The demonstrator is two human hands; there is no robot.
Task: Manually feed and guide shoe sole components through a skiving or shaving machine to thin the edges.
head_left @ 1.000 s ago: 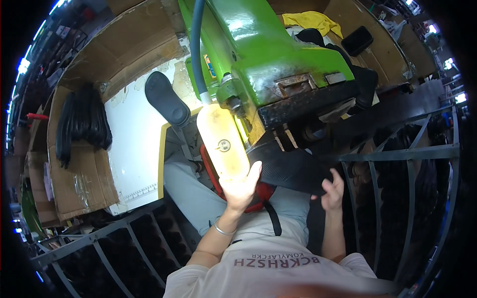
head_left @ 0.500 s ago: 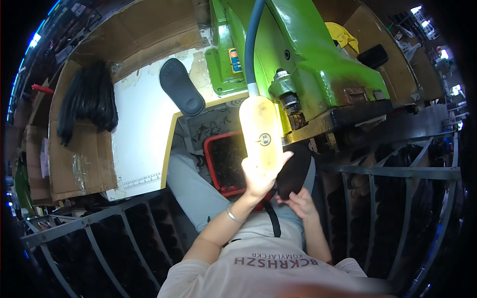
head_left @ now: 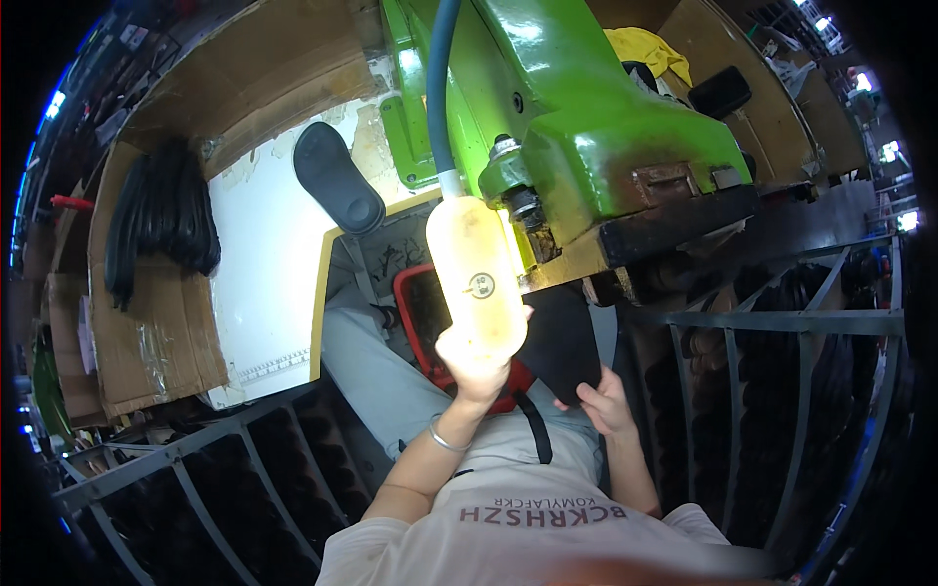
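A black flat piece (head_left: 562, 352), like a limp sheet, hangs over my lap beneath the green machine's working end. My right hand (head_left: 611, 405) pinches its lower right edge between thumb and fingers. My left hand (head_left: 477, 369) is at the piece's left side, mostly covered by a glowing yellowish lamp (head_left: 469, 249) on a grey-blue hose. Glare and the lamp housing hide most of its fingers, so its grip does not show. The green machine (head_left: 606, 146) stands just ahead, a metal bolt and foot at its front.
A dark grey shoe sole (head_left: 337, 176) lies on the white table (head_left: 259, 234). On the left, a cardboard box (head_left: 161, 337) holds a bundle of black strips (head_left: 161, 220). A red bin (head_left: 415, 332) sits low between my legs. Metal racks (head_left: 772, 319) flank both sides.
The black piece has spread out flatter and shifted, with my right hand now at its lower right corner. My left hand has moved slightly down and left in view. The whole view has shifted a little.
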